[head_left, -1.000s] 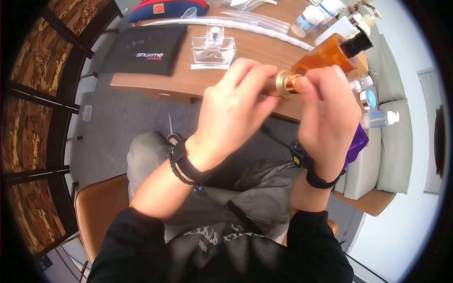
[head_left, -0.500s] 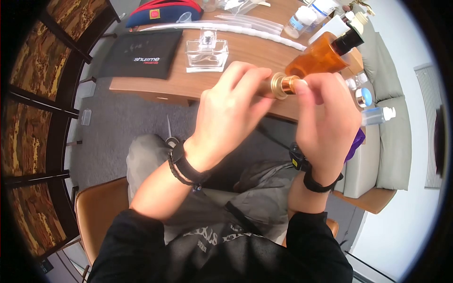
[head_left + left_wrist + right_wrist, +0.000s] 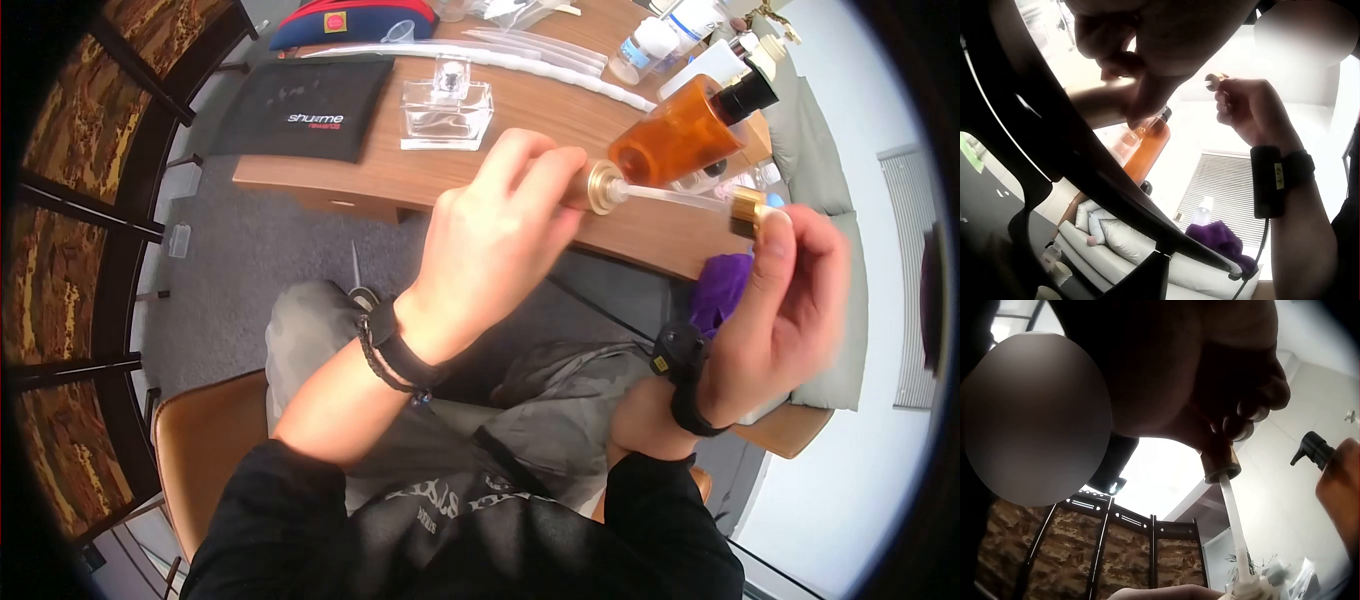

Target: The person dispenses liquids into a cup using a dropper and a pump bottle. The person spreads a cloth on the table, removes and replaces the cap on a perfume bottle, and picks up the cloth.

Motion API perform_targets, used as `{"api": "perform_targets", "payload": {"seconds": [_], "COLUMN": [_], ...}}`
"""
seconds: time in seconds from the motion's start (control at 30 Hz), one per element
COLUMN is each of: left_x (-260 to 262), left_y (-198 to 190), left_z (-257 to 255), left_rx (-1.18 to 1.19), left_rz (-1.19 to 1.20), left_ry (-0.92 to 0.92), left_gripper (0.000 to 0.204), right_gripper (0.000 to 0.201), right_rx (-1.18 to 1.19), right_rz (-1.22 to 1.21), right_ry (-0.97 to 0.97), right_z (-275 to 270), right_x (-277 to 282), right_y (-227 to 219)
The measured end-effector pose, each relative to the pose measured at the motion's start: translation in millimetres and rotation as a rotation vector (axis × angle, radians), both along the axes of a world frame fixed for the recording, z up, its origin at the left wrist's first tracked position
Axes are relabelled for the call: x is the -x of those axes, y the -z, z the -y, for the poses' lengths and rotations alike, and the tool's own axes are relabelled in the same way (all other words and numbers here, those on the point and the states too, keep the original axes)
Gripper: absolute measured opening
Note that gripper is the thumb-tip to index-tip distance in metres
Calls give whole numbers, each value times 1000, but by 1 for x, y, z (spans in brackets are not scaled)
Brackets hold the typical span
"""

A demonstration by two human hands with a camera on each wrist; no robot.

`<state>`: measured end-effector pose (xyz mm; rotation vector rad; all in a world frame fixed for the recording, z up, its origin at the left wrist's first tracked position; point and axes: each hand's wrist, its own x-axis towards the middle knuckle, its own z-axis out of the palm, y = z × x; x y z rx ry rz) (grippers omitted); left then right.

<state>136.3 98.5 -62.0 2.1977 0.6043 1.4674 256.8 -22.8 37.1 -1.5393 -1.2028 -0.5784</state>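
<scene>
My left hand [image 3: 485,235] grips a small bottle with a gold collar [image 3: 603,187], most of its body hidden behind the fingers. Between the thumb and fingers of my right hand [image 3: 785,310] is a gold-capped dropper [image 3: 747,210] with a white bulb. Its clear tube [image 3: 675,197] runs from the cap to the bottle's mouth, the tip still at the opening. The right wrist view shows the dropper cap [image 3: 1221,465] apart from the bottle neck [image 3: 1249,587], joined only by the tube. Just beyond the hands stands an amber pump bottle [image 3: 680,135] with a black top.
A square clear glass perfume bottle [image 3: 447,112] stands on the wooden table [image 3: 560,115], beside a black pouch [image 3: 310,105]. Behind are a navy and red case [image 3: 355,22] and a long white strip [image 3: 500,62]. White bottles [image 3: 645,48] stand back right; purple cloth [image 3: 718,290] hangs beyond the table edge.
My right hand has moved to the right with the dropper, drawing its tube out of the bottle neck, where the cap sat before. The left hand has stayed nearly in place.
</scene>
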Motion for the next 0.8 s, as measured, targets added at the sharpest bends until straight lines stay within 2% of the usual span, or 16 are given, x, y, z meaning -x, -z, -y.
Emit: {"api": "perform_targets", "payload": {"seconds": [0.17, 0.23, 0.3, 0.53, 0.8], "left_x": [2, 3, 4, 6, 7], "left_y": [-1, -2, -2, -4, -3], "left_z": [0, -1, -4, -6, -7], "left_rx": [22, 99, 112, 127, 137], "left_rz": [0, 13, 15, 31, 30], "left_ry": [-11, 4, -7, -20, 5], "left_gripper": [43, 42, 41, 37, 38], "right_gripper": [7, 7, 7, 11, 7], "right_rx": [-13, -22, 95, 287, 298], "right_rz": [-89, -52, 23, 80, 114], "right_ry": [-7, -12, 53, 54, 61], "right_z": [4, 3, -1, -17, -19], "right_x": [-11, -19, -25, -32, -39], "right_y": [-6, -5, 0, 10, 16]}}
